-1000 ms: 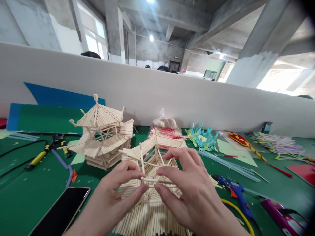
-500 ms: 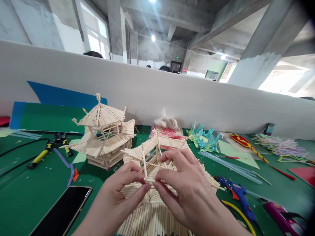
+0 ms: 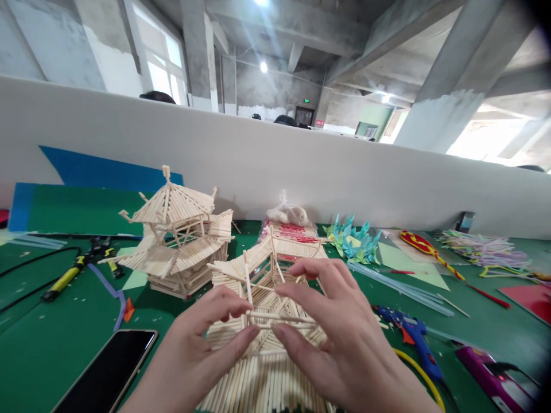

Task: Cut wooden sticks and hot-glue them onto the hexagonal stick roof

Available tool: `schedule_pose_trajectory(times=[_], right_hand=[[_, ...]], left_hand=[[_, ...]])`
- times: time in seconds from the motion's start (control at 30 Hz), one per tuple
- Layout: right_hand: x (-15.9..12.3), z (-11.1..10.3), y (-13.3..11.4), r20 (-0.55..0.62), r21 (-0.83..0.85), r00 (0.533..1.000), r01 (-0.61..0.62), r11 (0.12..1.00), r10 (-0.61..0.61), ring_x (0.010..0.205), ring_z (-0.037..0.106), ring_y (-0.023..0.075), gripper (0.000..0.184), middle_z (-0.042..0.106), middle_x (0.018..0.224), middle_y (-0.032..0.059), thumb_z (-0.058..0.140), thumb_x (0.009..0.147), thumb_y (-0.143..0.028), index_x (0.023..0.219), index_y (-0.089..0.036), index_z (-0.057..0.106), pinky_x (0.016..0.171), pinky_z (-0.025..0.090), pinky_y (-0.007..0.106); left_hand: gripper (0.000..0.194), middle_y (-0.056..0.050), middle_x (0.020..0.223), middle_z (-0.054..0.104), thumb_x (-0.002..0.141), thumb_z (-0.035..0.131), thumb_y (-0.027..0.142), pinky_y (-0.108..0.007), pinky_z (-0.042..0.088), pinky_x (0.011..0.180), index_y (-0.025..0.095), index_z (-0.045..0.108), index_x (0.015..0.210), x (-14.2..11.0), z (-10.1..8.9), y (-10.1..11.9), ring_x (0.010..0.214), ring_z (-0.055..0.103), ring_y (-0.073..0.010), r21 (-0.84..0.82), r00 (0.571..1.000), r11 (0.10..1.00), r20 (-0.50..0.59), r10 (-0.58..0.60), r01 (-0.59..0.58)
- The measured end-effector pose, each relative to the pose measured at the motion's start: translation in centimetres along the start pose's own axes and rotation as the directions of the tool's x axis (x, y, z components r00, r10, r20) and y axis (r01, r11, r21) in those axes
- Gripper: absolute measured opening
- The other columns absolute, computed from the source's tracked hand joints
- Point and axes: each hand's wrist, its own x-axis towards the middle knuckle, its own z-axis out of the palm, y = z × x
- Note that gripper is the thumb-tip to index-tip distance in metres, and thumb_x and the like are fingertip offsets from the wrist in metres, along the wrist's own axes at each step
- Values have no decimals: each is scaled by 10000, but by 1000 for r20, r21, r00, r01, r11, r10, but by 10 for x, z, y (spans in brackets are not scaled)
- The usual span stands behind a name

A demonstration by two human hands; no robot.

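Note:
A half-built model roof of thin wooden sticks (image 3: 262, 367) lies on the green table (image 3: 51, 344) right in front of me. My left hand (image 3: 202, 344) pinches the left end of a short horizontal stick (image 3: 275, 316) at the model's open top, between thumb and forefinger. My right hand (image 3: 340, 338) pinches the same stick from the right, its other fingers curled over the frame. A finished two-tier stick pagoda (image 3: 174, 235) stands behind and to the left.
A black phone (image 3: 107, 373) lies near left. Yellow-handled pliers (image 3: 73, 272) and a black cable sit far left. A blue glue gun (image 3: 411, 335) and a purple tool (image 3: 495, 373) are to the right, with paper leaves (image 3: 355, 238), straws, and a bagged stick pack (image 3: 288, 221) by the white partition.
My right hand has slid slightly right along the horizontal stick, widening the gap between the two pinches. The view has shifted a little; the model has stayed in place.

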Motion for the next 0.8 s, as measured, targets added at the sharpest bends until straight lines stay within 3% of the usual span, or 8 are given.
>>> schedule_pose_trajectory(times=[0.07,0.13,0.27,0.33,0.4,0.53,0.67,0.8], right_hand=[[-11,-4,7,-54,41,998,-36,999,39,1018,412,216,414,452,1080,38,633,692,-212,1088,-241,518,865,367,361],[-24,-4,16,-64,73,992,-107,992,112,1015,416,212,488,432,1084,41,647,674,-198,1130,-246,477,854,381,351],[-44,4,31,-58,143,974,-210,967,220,939,453,196,462,445,1010,42,627,687,-164,1117,-238,477,802,410,342],[-47,9,33,-69,186,969,-221,957,237,879,473,189,411,470,954,36,620,687,-151,1075,-230,508,758,425,338],[-47,12,33,-91,219,964,-224,950,249,830,486,186,358,496,903,32,620,677,-138,1018,-220,546,721,432,336],[-42,16,29,-105,272,957,-234,934,270,797,502,178,264,528,837,25,588,694,-110,938,-210,593,686,431,318],[-41,19,29,-112,306,952,-240,921,285,778,511,170,202,538,804,21,564,721,-113,897,-202,607,667,428,308],[-43,23,31,-116,313,945,-256,914,305,747,517,170,144,538,765,27,559,734,-124,849,-182,624,642,425,307]], left_hand=[[164,-27,880,567,755,577,295,-283,482,650,228,546,902,-1,-2,-2,807,560,-185,121,997,992,-63,46,-38],[286,-49,988,552,737,602,307,-334,455,730,229,529,1002,0,-3,-2,908,526,-221,272,978,952,-112,174,-138],[300,-47,950,604,718,628,197,-385,368,787,206,565,1011,7,4,11,916,491,-245,525,840,727,-41,541,-443],[245,-35,915,651,727,618,178,-385,342,781,195,598,971,10,13,19,895,496,-244,598,776,613,23,630,-516],[203,-24,921,677,777,552,177,-392,326,798,193,610,971,12,23,25,915,500,-245,622,751,564,57,658,-542],[278,-45,929,680,834,383,135,-421,321,826,189,626,957,14,38,29,962,498,-251,624,765,583,38,643,-520],[248,-48,907,685,827,410,140,-419,322,809,178,631,933,17,41,31,928,511,-251,605,779,594,71,623,-530],[249,-33,808,687,850,386,167,-393,334,776,188,633,874,19,44,29,845,527,-226,555,766,645,-22,643,-525]])
